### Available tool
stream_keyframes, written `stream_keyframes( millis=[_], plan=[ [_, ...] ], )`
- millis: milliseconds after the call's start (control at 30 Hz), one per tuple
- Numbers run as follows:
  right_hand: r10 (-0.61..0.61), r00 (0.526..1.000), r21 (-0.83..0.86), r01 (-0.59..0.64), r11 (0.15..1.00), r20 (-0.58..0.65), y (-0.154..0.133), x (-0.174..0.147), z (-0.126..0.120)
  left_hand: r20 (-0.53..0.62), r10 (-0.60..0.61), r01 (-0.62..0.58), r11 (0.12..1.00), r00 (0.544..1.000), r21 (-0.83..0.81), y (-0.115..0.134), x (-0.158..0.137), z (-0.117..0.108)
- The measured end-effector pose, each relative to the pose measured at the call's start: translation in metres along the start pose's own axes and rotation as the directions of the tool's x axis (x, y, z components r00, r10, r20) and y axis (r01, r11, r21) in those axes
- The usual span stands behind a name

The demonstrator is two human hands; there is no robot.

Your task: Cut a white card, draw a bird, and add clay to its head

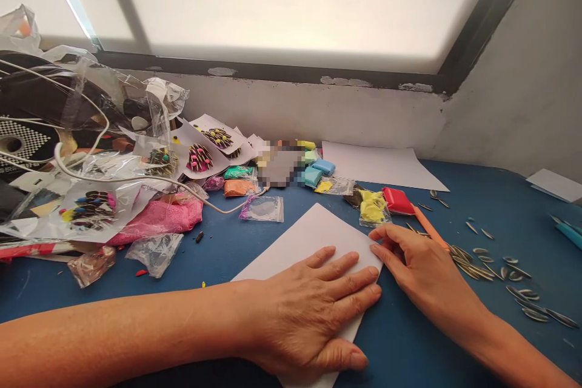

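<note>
A white sheet of paper [291,248] lies on the blue table at a slant, its far corner pointing to the wall. My left hand [322,303] rests flat on it with the fingers spread, covering much of its near half. At the sheet's right edge, the thumb and index finger of my right hand [409,260] are pinched together on the paper. Just beyond my right fingertips sits a bag of yellow clay [373,206], beside a red clay pack [399,200] and an orange stick-like tool [430,227], which my right hand partly hides.
Striped sunflower seeds [473,264] lie scattered at the right. Blue-handled scissors [568,231] are at the far right edge. Bagged clay [240,187], a white cable [150,177], a pink cloth [159,218] and seed-decorated papers [200,157] crowd the left and back. Another white sheet [377,163] lies by the wall.
</note>
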State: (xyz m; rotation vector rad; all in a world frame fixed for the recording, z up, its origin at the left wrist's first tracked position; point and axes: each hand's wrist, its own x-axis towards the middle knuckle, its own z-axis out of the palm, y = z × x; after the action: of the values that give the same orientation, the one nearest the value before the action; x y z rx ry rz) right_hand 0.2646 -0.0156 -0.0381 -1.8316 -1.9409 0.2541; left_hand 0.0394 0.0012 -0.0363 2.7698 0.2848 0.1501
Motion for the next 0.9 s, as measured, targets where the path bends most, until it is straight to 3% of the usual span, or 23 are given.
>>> stream_keyframes(
  millis=[633, 900],
  plan=[
    [-0.193, 0.965, -0.152, 0.166, 0.974, -0.18, 0.01, 0.001, 0.003, 0.073, -0.018, 0.019, 1.0, 0.997, -0.011, 0.003, -0.003, -0.003],
    [-0.344, 0.924, -0.294, 0.286, 0.912, -0.169, 0.016, -0.001, 0.008, 0.04, -0.029, 0.029, 0.999, 0.999, 0.02, 0.01, -0.008, 0.001]
  ],
)
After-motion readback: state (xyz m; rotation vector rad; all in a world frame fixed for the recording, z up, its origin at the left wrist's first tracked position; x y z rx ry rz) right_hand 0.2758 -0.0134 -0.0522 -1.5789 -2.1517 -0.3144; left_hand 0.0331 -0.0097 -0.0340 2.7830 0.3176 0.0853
